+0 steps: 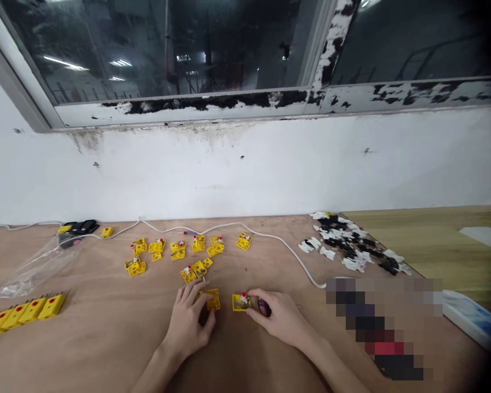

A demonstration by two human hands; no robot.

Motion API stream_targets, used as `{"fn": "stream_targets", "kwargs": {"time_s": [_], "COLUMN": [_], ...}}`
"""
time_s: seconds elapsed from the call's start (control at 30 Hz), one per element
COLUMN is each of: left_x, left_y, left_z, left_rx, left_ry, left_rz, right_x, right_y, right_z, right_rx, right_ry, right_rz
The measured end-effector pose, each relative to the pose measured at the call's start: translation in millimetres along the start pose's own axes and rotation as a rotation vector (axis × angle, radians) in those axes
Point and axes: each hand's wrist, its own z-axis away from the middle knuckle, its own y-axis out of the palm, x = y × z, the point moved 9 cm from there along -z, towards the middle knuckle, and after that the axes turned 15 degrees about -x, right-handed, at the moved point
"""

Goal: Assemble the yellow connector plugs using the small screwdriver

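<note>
Near the middle of the table, my left hand (pixel 192 316) has its thumb and fingers closed around a small yellow plastic casing half (pixel 214 299). My right hand (pixel 284 319) pinches the edge of another yellow casing half (pixel 238 303), which has a small white and red part and metal pieces inside. A dark, rounded object (pixel 264 307) shows at my right palm; its kind is unclear. Just beyond my left hand lie an opened yellow casing (pixel 189 274) and a second one (pixel 198 269). The two held pieces are apart from each other.
Several opened yellow casings (pixel 198 243) lie farther back. At left are a row of closed yellow casings (pixel 52 306) with red dots and a clear plastic bag (pixel 30 270). A white cable (pixel 278 238) crosses the table. Black and white pieces (pixel 354 256) are heaped right; a pixelated patch hides the front right.
</note>
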Motion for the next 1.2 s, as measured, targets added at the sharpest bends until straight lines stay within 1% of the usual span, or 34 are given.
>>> {"fn": "stream_targets", "kwargs": {"time_s": [0.07,0.13,0.27,0.37,0.47,0.57,0.63,0.73,0.8,0.87,0.97,1.2], "left_x": [0.1,-4.1,-20.9,-29.0,-30.8,-30.2,-28.9,-27.1,-28.1,-31.0,-36.8,-49.6], "left_y": [-3.0,-1.4,13.6,25.3,30.8,29.6,26.1,18.9,14.4,11.1,9.4,10.1], "left_z": [-0.6,0.3,4.5,3.5,-0.2,-3.0,-4.6,-7.1,-8.7,-9.9,-9.8,-3.5], "left_rx": [-0.004,0.023,0.091,0.115,0.122,0.102,0.069,0.0,-0.043,-0.075,-0.102,-0.121], "left_ry": [0.016,0.059,0.151,0.148,0.107,0.084,0.07,0.049,0.057,0.093,0.173,0.391], "left_rz": [-0.022,-0.026,-0.017,-0.026,0.003,0.063,0.097,0.139,0.157,0.163,0.146,0.04], "right_x": [6.1,10.3,11.1,12.8,13.8,11.3,7.4,-1.2,-7.0,-11.0,-13.3,-15.0], "right_y": [1.8,3.6,9.1,10.7,7.8,4.0,1.6,-0.6,-0.5,0.8,4.1,6.0], "right_z": [2.0,3.1,2.0,-0.1,-1.6,-2.8,-3.7,-5.4,-6.3,-6.9,-7.2,-6.4], "right_rx": [0.003,-0.011,-0.064,-0.1,-0.126,-0.144,-0.171,-0.229,-0.256,-0.265,-0.243,-0.199], "right_ry": [-0.034,-0.053,-0.05,-0.078,-0.087,-0.052,-0.022,0.018,0.036,0.04,0.027,-0.006], "right_rz": [-0.013,-0.025,-0.054,-0.107,-0.188,-0.261,-0.273,-0.216,-0.154,-0.1,-0.061,-0.121]}}
